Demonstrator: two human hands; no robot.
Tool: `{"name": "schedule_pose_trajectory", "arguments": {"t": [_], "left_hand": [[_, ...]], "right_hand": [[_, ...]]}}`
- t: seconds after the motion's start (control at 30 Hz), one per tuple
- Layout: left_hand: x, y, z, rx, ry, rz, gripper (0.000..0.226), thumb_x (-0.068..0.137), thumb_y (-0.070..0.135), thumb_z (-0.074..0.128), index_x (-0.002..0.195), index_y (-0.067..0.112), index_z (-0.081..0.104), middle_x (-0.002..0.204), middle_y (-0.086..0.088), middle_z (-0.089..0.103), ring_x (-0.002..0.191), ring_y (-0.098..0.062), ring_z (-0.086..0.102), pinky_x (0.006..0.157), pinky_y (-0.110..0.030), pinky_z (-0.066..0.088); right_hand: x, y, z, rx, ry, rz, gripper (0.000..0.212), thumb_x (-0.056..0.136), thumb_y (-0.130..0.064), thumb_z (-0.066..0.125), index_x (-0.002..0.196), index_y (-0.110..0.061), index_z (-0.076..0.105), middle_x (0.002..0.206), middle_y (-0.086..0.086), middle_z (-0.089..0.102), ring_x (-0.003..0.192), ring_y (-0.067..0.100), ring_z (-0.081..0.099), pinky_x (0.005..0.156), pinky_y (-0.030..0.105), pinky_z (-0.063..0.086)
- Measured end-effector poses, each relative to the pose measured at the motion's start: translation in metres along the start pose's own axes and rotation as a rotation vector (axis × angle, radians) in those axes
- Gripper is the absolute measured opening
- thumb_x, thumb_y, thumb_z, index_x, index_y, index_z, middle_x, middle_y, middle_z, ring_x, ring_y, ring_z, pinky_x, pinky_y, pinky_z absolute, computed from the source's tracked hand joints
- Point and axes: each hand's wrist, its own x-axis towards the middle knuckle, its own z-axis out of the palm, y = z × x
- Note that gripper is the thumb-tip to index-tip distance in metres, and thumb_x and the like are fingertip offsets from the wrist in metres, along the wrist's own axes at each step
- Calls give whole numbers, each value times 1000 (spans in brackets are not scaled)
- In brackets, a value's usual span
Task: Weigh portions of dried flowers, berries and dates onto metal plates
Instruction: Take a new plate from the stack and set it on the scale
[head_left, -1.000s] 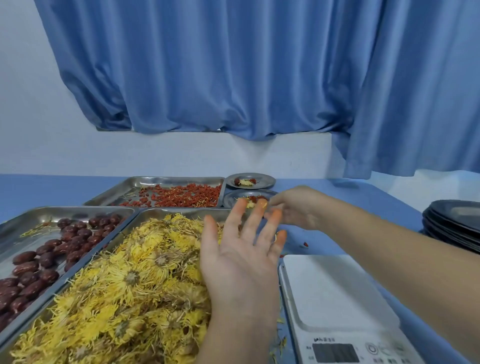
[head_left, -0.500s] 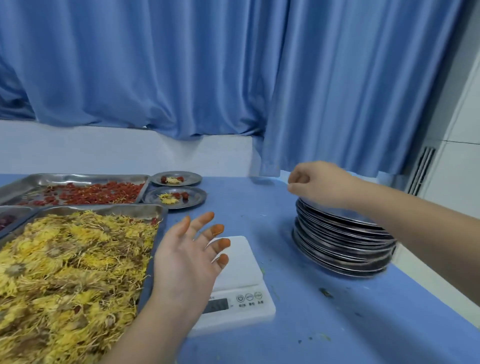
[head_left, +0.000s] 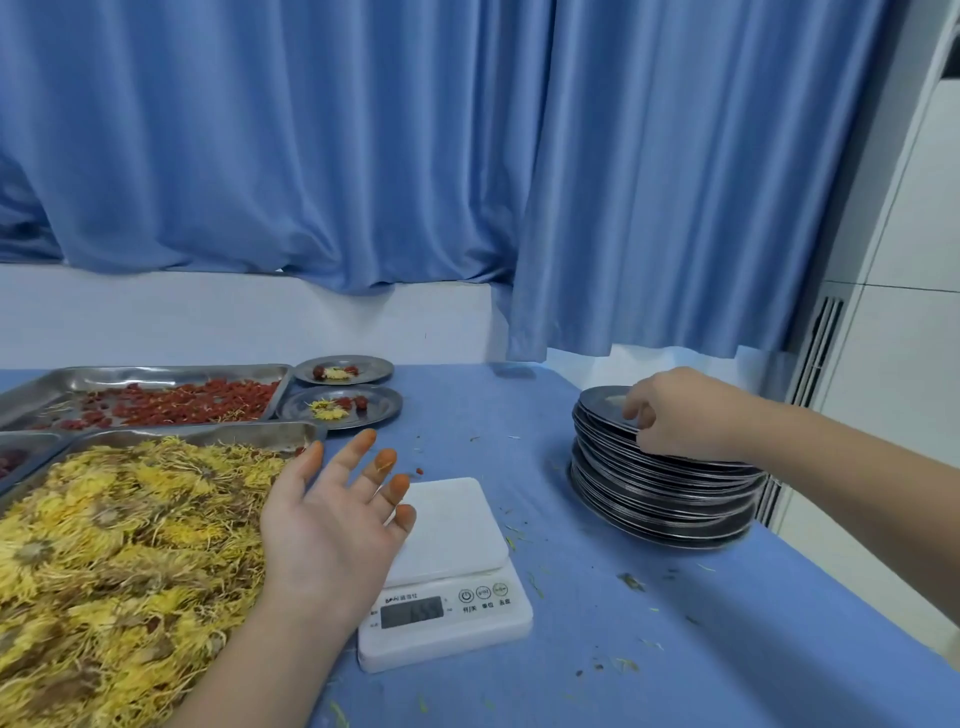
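My right hand curls over the top of a tall stack of empty metal plates at the right and pinches the rim of the top plate. My left hand hovers open, fingers spread and orange-stained, between the tray of yellow dried flowers and the white scale. Nothing lies on the scale's platform. Two filled plates, the nearer and the farther, each hold flowers, berries and dates. Beside them sits the tray of red berries. The date tray shows only a corner.
The blue table carries scattered flower crumbs around the scale and in front of the plate stack. Its right edge runs close behind the stack. Blue curtains hang behind the table, and a white cabinet with a vent stands at the right.
My view swung right from the trays to the plate stack. My right hand left the filled plates, crossed to the stack and came down onto its top plate. My left hand stayed open.
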Motion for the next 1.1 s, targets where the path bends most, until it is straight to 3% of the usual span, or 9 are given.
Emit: {"name": "schedule_pose_trajectory", "arguments": {"t": [0.27,0.43,0.63,0.77,0.87,0.97,1.1], "left_hand": [[-1,1,1,-36,-28,-29,40,86,47,51,103,17,70,86,-4,66,70,-22,59,68,-33,38],[-1,0,1,-46,-55,-36,40,84,46,53,104,16,70,85,-5,65,68,-22,60,66,-33,39],[-2,2,1,-64,-90,-36,42,66,42,67,99,16,74,88,-6,64,70,-23,60,66,-34,41],[-2,2,2,-69,-73,-34,38,77,44,61,99,16,73,87,-6,65,69,-23,60,67,-34,40],[-3,2,1,-71,-39,-20,39,85,46,53,106,17,69,87,-5,64,69,-22,60,67,-33,40],[-2,3,1,-64,-6,-8,39,86,46,52,107,17,68,86,-4,64,70,-21,60,68,-33,39],[-1,3,1,-62,32,10,39,86,45,52,107,17,69,86,-4,65,70,-21,60,67,-33,40]], "right_hand": [[1,-3,7,23,98,64,25,68,-16,58,89,-9,69,83,10,71,84,30,66,71,39,56],[0,-2,6,112,140,116,21,71,-15,62,90,-18,69,87,0,70,84,22,62,74,32,54],[-3,-1,-1,171,154,96,15,75,-32,73,88,-24,70,86,-4,69,85,18,61,73,30,51],[-8,-2,0,-5,221,41,8,84,-29,59,86,-28,67,88,-4,66,85,22,60,72,34,52],[-10,-3,2,-265,386,-61,11,85,-20,50,84,-23,61,86,-3,61,84,24,56,60,30,40],[-13,-7,2,-358,524,-136,4,79,-10,58,76,-13,57,75,2,58,74,28,54,53,30,28],[-18,-18,-2,-370,635,-191,26,61,-2,78,60,-9,53,57,5,52,54,29,49,48,28,20]]}}
